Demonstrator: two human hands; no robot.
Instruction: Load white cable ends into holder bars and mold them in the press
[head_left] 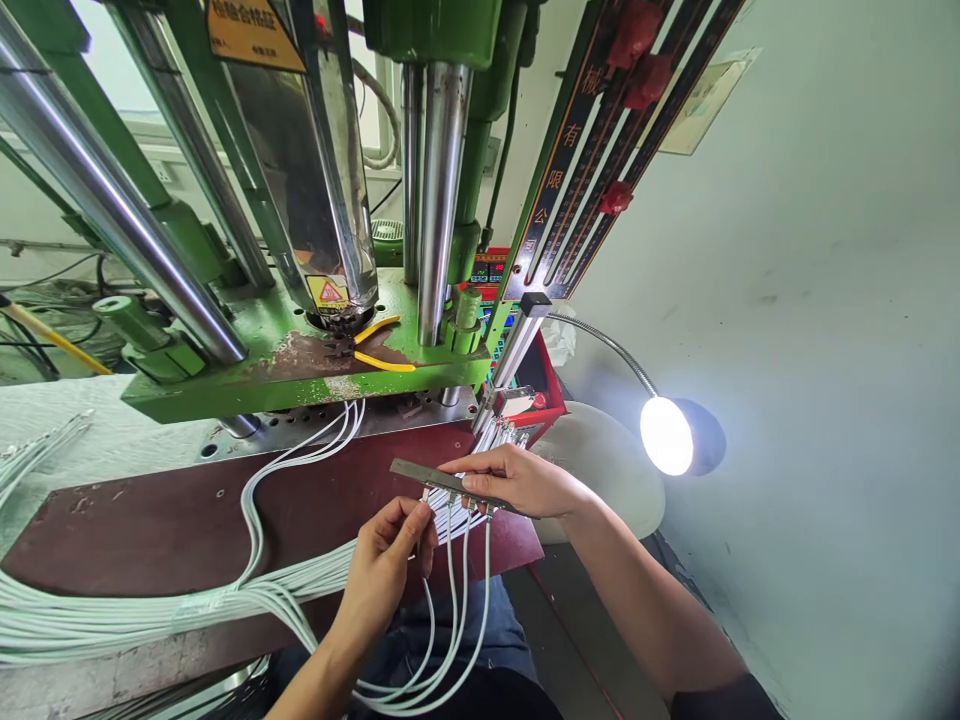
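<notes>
My right hand (517, 480) grips a flat metal bar (414, 472) near its right half, with the fingers laid along its top. Several white cables (466, 560) hang from the bar's lower edge, their small end connectors seated against it. At the bar's left part, my left hand (390, 550) pinches one white cable just below its connector (426, 494). Whether that connector is fully in the bar I cannot tell. The loose lengths of these cables loop down over my lap.
A large bundle of white cables (150, 610) lies across the dark red board (135, 510). Yellow-handled pliers (384, 362) rest on the green press plate (300, 385). Steel columns (442, 200) rise behind. A lit lamp (666, 436) on a flexible neck stands at the right, near the wall.
</notes>
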